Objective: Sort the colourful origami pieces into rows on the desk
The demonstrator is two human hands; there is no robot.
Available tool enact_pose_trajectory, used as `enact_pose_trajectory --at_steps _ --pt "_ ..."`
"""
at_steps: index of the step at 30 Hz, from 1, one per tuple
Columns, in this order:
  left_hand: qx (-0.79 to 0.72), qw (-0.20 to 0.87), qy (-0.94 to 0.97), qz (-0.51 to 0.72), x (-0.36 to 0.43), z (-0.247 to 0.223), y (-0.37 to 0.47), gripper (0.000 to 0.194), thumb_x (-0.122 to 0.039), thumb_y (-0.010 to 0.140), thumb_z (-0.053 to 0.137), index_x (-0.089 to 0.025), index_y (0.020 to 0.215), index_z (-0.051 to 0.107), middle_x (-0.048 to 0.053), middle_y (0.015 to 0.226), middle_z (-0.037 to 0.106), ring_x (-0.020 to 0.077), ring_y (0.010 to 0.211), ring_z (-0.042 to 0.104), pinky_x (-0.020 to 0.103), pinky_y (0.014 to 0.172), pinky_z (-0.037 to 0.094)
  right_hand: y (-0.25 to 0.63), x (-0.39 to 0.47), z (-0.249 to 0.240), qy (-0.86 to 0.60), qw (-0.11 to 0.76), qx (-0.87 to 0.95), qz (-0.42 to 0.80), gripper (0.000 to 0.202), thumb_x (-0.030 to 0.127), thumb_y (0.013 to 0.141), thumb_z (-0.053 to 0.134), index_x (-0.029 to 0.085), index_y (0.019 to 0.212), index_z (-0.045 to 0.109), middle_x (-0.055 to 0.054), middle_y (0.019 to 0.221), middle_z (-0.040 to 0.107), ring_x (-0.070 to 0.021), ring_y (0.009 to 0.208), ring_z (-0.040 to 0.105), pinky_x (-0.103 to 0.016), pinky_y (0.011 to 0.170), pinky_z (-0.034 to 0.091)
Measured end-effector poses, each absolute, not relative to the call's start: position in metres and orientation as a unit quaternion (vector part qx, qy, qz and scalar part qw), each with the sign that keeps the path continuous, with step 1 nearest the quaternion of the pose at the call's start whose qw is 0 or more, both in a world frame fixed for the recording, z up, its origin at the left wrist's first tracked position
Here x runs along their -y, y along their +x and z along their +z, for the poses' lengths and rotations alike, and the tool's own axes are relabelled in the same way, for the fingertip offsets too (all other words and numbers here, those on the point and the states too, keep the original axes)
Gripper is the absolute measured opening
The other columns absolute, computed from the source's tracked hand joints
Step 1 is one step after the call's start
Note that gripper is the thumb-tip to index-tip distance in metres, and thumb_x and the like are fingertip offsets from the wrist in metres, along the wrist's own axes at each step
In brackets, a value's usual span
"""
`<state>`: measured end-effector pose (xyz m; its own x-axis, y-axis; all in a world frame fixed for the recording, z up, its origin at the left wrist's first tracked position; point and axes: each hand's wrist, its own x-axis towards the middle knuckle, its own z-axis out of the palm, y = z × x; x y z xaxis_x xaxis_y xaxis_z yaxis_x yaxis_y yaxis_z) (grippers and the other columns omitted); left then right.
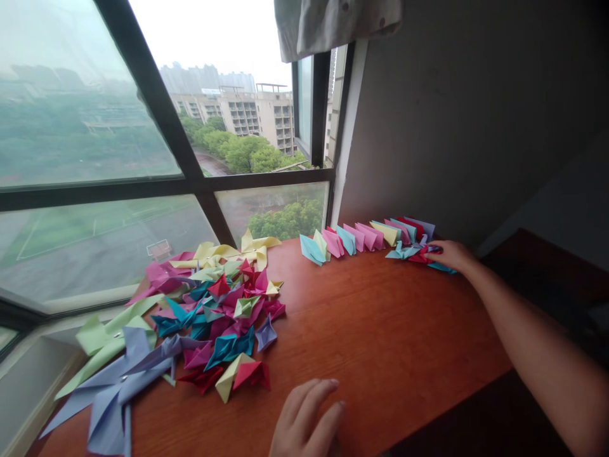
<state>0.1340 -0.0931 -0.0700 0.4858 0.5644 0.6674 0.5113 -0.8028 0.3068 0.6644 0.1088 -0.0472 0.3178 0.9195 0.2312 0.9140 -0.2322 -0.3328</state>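
At the front edge of the wooden table [380,343], my left hand [308,419] is low in view with its fingers apart and nothing in them. My right hand [445,254] reaches to the far right, its fingers closed at a small group of folded papers. A light blue folded paper [402,252] and a red folded paper [420,256] lie beside its fingertips; what exactly the fingers pinch is too small to tell. Behind them stands a row of folded papers [369,237] in pink, blue, yellow and red.
A heap of folded paper pieces [228,317] covers the table's left side. Around it lie a purple pinwheel [111,387], a green pinwheel [111,336] and a yellow pinwheel [257,247]. Windows border the back left; a grey wall [428,114] rises behind the row.
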Motion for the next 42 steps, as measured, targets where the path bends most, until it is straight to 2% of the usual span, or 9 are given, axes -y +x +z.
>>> enact_pose_trajectory --at_steps 3,10,14,21,25,29,32,37,42 --pt "-0.311 0.051 0.876 0.364 0.09 -0.072 0.14 0.033 -0.003 0.08 0.052 -0.018 0.107 0.065 0.012 0.113 0.071 0.0232 0.106 0.067 0.034 0.09 0.059 0.66 -0.113 -0.049 -0.78 0.177 0.6 0.02 0.033 0.033 0.068 0.072 0.016 0.097 0.077 -0.012 0.086 0.075 -0.0292 0.079 0.071 -0.034 0.07 0.053" --pt "-0.327 0.082 0.88 0.336 0.09 -0.068 0.139 0.035 -0.002 0.078 0.048 -0.019 0.104 0.063 0.012 0.112 0.07 0.0237 0.106 0.067 0.036 0.09 0.059 0.632 -0.101 -0.047 -0.744 0.167 0.647 0.009 0.03 0.032 0.079 0.058 0.019 0.097 0.077 -0.009 0.097 0.076 -0.0277 0.088 0.071 -0.033 0.076 0.051" --pt "-0.328 0.105 0.88 0.328 0.091 -0.066 0.139 0.039 -0.001 0.074 0.048 -0.019 0.105 0.062 0.013 0.114 0.069 0.0243 0.108 0.066 0.037 0.091 0.059 0.61 -0.091 -0.043 -0.714 0.161 0.682 0.022 0.027 0.031 0.08 0.055 0.023 0.095 0.077 -0.005 0.095 0.077 -0.0249 0.088 0.07 -0.031 0.078 0.051" --pt "-0.349 0.138 0.874 0.309 0.088 -0.059 0.144 0.047 -0.001 0.07 0.05 -0.02 0.111 0.063 0.013 0.12 0.068 0.0258 0.111 0.065 0.039 0.092 0.059 0.535 -0.053 -0.022 -0.623 0.149 0.757 0.129 0.028 0.033 0.084 0.053 0.025 0.096 0.077 -0.004 0.101 0.076 -0.0231 0.092 0.07 -0.031 0.081 0.053" --pt "-0.382 0.173 0.856 0.301 0.086 -0.056 0.153 0.05 -0.005 0.073 0.054 -0.021 0.12 0.061 0.014 0.126 0.065 0.0283 0.113 0.065 0.043 0.093 0.059 0.515 -0.03 -0.008 -0.585 0.21 0.753 0.217 0.03 0.042 0.083 0.061 0.026 0.105 0.076 -0.004 0.111 0.074 -0.0254 0.104 0.068 -0.033 0.091 0.053" --pt "-0.421 0.236 0.818 0.314 0.081 -0.057 0.169 0.054 -0.014 0.084 0.055 -0.021 0.137 0.049 0.017 0.14 0.055 0.0295 0.127 0.056 0.048 0.102 0.052 0.555 -0.026 -0.005 -0.648 0.356 0.635 0.223 0.04 0.048 0.078 0.068 0.026 0.112 0.072 -0.007 0.118 0.071 -0.0293 0.11 0.066 -0.038 0.093 0.055" --pt "-0.446 0.285 0.781 0.331 0.069 -0.057 0.188 0.061 -0.02 0.085 0.059 -0.02 0.144 0.041 0.018 0.147 0.047 0.0311 0.134 0.049 0.051 0.108 0.045 0.6 -0.028 -0.016 -0.7 0.445 0.519 0.207 0.044 0.048 0.076 0.069 0.023 0.113 0.068 -0.013 0.125 0.066 -0.0331 0.118 0.061 -0.041 0.098 0.052" --pt "-0.463 0.324 0.753 0.338 0.029 -0.053 0.222 0.072 -0.03 0.081 0.067 -0.014 0.146 0.039 0.02 0.147 0.048 0.0355 0.137 0.043 0.054 0.115 0.033 0.625 -0.019 -0.053 -0.754 0.446 0.425 0.226 0.046 0.051 0.075 0.067 0.023 0.112 0.065 -0.016 0.129 0.063 -0.035 0.125 0.056 -0.043 0.104 0.048" --pt "-0.5 0.291 0.739 0.345 -0.003 -0.053 0.25 0.07 -0.041 0.081 0.069 -0.01 0.14 0.047 0.023 0.14 0.055 0.0396 0.137 0.042 0.059 0.117 0.019 0.596 -0.014 -0.077 -0.72 0.454 0.451 0.27 0.061 0.057 0.069 0.071 0.022 0.118 0.06 -0.016 0.133 0.06 -0.0342 0.131 0.05 -0.046 0.11 0.042"
